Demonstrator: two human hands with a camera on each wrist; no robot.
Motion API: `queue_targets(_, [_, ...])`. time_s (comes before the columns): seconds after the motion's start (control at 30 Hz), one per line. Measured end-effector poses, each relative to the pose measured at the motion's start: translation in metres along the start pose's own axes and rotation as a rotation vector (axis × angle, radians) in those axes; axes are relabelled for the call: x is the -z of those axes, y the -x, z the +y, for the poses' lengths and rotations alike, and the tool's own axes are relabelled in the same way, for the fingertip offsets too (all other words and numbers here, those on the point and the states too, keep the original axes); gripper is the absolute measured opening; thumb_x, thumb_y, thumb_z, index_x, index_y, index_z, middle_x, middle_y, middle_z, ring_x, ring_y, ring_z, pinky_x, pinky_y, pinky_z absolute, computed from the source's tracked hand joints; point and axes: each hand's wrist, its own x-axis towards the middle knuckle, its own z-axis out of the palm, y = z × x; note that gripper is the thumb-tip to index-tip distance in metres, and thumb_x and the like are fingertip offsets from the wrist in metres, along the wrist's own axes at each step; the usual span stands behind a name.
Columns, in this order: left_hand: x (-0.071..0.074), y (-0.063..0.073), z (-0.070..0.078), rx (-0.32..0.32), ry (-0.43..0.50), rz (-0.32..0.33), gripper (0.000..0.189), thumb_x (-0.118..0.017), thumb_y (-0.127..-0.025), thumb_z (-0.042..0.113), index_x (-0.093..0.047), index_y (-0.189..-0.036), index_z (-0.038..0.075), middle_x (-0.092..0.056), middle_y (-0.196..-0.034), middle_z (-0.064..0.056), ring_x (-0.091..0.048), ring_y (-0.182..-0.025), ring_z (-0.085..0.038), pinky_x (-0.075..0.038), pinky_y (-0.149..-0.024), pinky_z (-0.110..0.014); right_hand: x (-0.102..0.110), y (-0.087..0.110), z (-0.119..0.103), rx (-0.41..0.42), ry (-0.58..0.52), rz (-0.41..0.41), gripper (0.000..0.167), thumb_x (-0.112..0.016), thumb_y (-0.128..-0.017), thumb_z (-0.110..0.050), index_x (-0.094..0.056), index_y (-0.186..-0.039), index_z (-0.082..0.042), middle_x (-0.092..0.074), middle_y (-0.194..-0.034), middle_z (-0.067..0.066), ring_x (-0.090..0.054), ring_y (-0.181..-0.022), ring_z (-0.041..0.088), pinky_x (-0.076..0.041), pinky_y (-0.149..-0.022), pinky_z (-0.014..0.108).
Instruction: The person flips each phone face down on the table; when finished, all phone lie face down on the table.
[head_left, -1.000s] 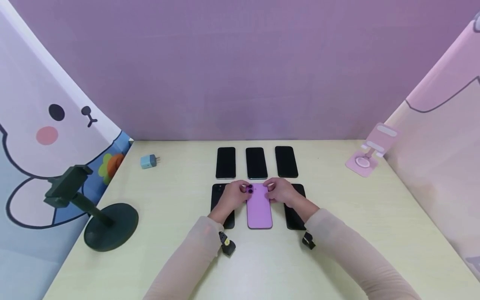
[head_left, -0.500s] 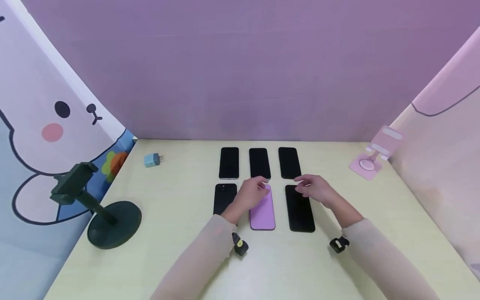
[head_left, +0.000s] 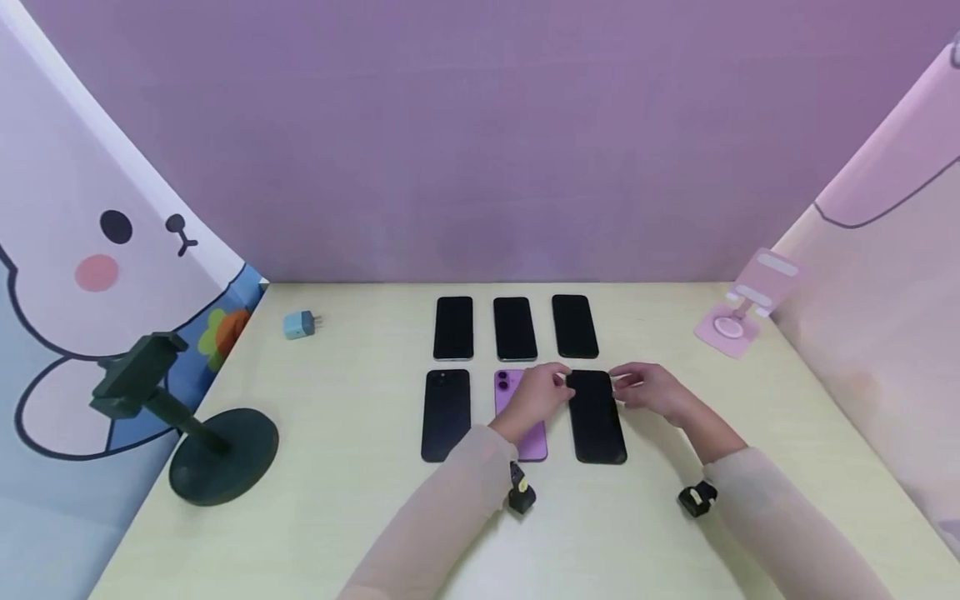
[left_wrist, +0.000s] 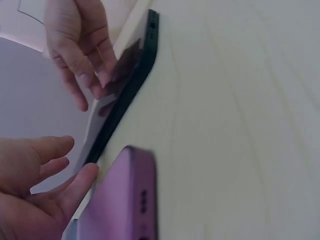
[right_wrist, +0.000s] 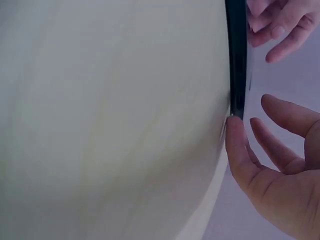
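A black smartphone (head_left: 598,425) lies screen up at the right end of the near row. My left hand (head_left: 538,394) is at its far left corner, the thumb touching the phone's edge in the left wrist view. On the opposite side my right hand (head_left: 654,389) has its thumb tip against the edge in the right wrist view. The fingers of both hands are spread and loosely bent. Under my left wrist lies a purple smartphone (head_left: 534,446), camera side up, partly covered by the arm. A dark smartphone (head_left: 446,417) lies back up at the row's left end.
Three black smartphones (head_left: 514,329) form a far row by the purple wall. A dark green stand (head_left: 223,457) is at the left, with a light blue plug adapter (head_left: 299,325) behind it. A pink phone stand (head_left: 729,327) stands at the far right of the table (head_left: 337,517).
Both hands have left the sides of the purple phone and moved right, to the sides of the black phone in the near row. The phones look unmoved.
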Motion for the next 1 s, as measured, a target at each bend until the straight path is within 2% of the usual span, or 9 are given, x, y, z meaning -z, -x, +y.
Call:
queue_targets(0.13, [-0.005,-0.004,0.000,-0.012,-0.007,0.027,0.032,-0.076,-0.084,0.008,-0.071,-0.115,0.007,-0.068,-0.092,-0.006,-0.061,-0.084,-0.014,-0.049,-0.074,-0.024,-0.002,-0.007,0.000,-0.046,-0.063,-0.033,0.044,-0.061,-0.088,0.009,-0.046,-0.128,0.019,-0.057,-0.108,0.026,-0.064,-0.087,0.020,-0.056,-0.079,0.039])
queue_targets(0.33, [-0.010,-0.006,-0.001,-0.022,-0.018,0.054,0.030,-0.077,-0.081,0.004,-0.073,-0.111,0.005,-0.065,-0.087,-0.005,-0.057,-0.079,-0.013,-0.048,-0.072,-0.022,-0.004,-0.010,0.002,-0.066,-0.098,-0.018,0.044,-0.062,-0.085,0.014,-0.045,-0.125,0.021,-0.059,-0.101,0.021,-0.062,-0.080,0.016,-0.057,-0.076,0.036])
queue_targets(0.57, [-0.014,-0.006,-0.004,-0.025,-0.017,0.094,0.028,-0.078,-0.079,0.001,-0.074,-0.106,0.002,-0.068,-0.087,-0.005,-0.061,-0.082,-0.014,-0.049,-0.076,-0.022,-0.010,-0.011,-0.002,-0.098,-0.092,0.019,0.043,-0.061,-0.084,0.017,-0.047,-0.125,0.020,-0.058,-0.097,0.019,-0.062,-0.077,0.016,-0.057,-0.072,0.035])
queue_targets(0.8, [-0.016,-0.006,-0.003,-0.031,-0.001,0.109,0.026,-0.076,-0.079,-0.001,-0.074,-0.105,0.000,-0.066,-0.084,-0.005,-0.059,-0.080,-0.014,-0.048,-0.075,-0.021,-0.010,-0.012,-0.004,-0.122,-0.088,0.029,0.044,-0.060,-0.084,0.018,-0.046,-0.126,0.020,-0.058,-0.099,0.021,-0.063,-0.077,0.017,-0.057,-0.072,0.037])
queue_targets(1.0, [-0.018,-0.005,-0.001,-0.051,-0.032,0.104,0.024,-0.075,-0.080,-0.003,-0.073,-0.104,-0.002,-0.066,-0.082,-0.006,-0.059,-0.079,-0.015,-0.048,-0.075,-0.022,-0.006,-0.012,-0.004,-0.121,-0.113,0.019,0.047,-0.060,-0.084,0.016,-0.045,-0.128,0.020,-0.061,-0.100,0.021,-0.063,-0.077,0.015,-0.057,-0.071,0.034])
